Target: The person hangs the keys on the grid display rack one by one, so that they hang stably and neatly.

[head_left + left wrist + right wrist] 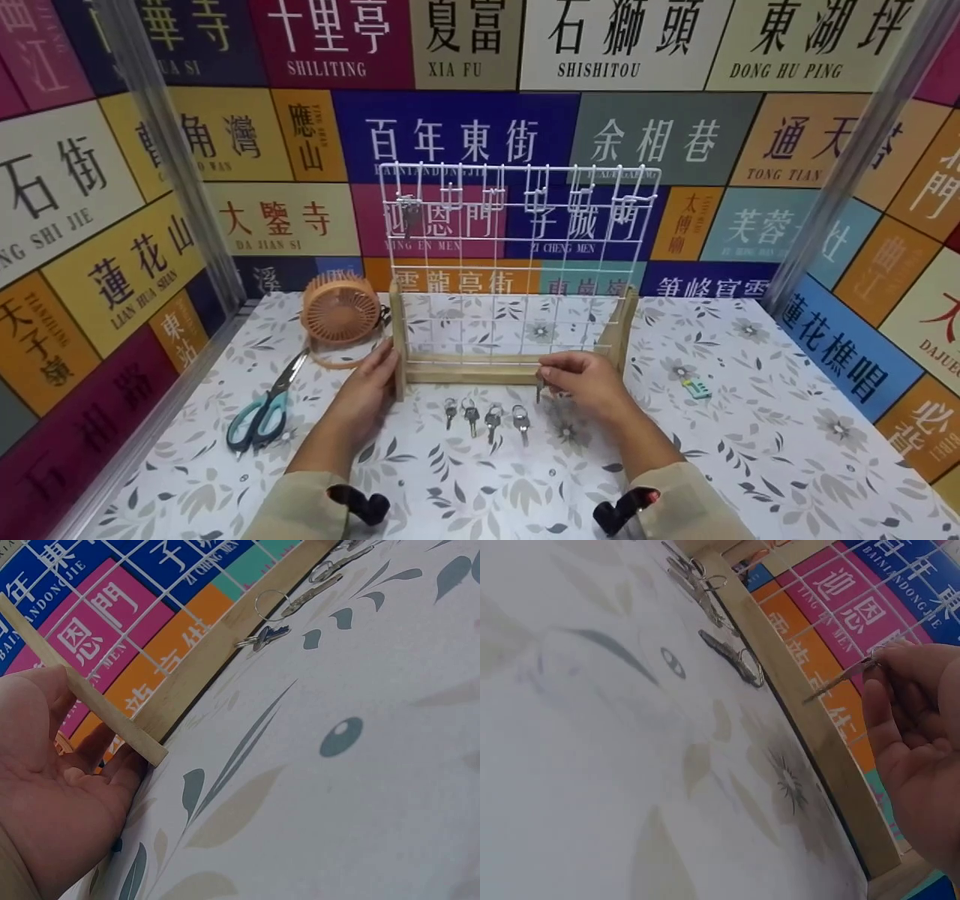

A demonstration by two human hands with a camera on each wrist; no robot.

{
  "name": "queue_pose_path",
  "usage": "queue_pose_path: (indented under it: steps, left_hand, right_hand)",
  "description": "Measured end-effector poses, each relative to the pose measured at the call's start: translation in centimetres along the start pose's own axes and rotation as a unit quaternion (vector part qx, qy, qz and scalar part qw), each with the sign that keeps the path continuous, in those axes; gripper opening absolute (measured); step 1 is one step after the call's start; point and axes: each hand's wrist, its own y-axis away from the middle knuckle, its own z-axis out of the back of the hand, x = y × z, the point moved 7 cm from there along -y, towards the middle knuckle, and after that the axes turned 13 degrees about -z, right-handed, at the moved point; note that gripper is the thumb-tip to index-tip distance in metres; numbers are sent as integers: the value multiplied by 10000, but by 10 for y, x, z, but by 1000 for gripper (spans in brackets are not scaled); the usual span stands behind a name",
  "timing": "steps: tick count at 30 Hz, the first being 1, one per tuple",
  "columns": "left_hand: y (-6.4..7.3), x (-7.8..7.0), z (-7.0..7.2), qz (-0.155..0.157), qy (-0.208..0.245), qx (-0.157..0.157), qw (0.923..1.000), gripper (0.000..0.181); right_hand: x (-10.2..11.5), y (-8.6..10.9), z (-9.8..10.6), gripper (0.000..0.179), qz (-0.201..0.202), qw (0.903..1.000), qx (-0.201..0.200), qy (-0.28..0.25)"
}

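A white wire grid rack (517, 373) with wooden side posts and base bars stands upright on the table. My left hand (367, 386) holds its left wooden post (112, 716), thumb on one side and fingers behind. Between thumb and fingertips, my right hand (589, 384) pinches a small metal key (840, 682), which points down in front of the base bar. Several keys with rings lie in a row on the table before the rack, among them one key (493, 424) near the middle. Another key (409, 210) hangs at the rack's upper left.
White hooks (536, 199) line the upper part of the grid. To the left are an orange fan (341, 311) and teal-handled scissors (259, 420). A small green-and-white item (696, 387) lies at right. Printed panels (450, 135) enclose the table.
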Motion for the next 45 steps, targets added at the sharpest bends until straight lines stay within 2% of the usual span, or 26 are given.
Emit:
queue_pose_path:
  steps: [7, 12, 17, 22, 32, 39, 45]
  left_hand:
    - [1, 0, 1, -66, 143, -6, 9999, 65]
    - [3, 0, 1, -53, 66, -3, 10000, 63]
    - [3, -2, 1, -132, -242, 54, 9996, 63]
    - [1, -3, 0, -140, -446, 28, 9989, 61]
    - [0, -2, -1, -154, -177, 13, 9997, 61]
    - [1, -2, -2, -206, -86, 42, 9997, 61]
    - [1, -1, -1, -185, -92, 13, 9998, 61]
  right_hand:
    - [26, 13, -11, 31, 66, 9969, 221, -746]
    - [48, 29, -21, 27, 254, 9936, 408, -1025]
    - [74, 43, -26, 22, 549, 9886, 417, -1337]
    - [105, 49, -30, 21, 804, 9864, 460, -1359]
    - [182, 44, -44, 22, 1373, 9833, 521, -1071]
    - [229, 45, -57, 16, 1599, 9771, 397, -1346]
    - [259, 50, -65, 19, 1760, 9722, 187, -1531]
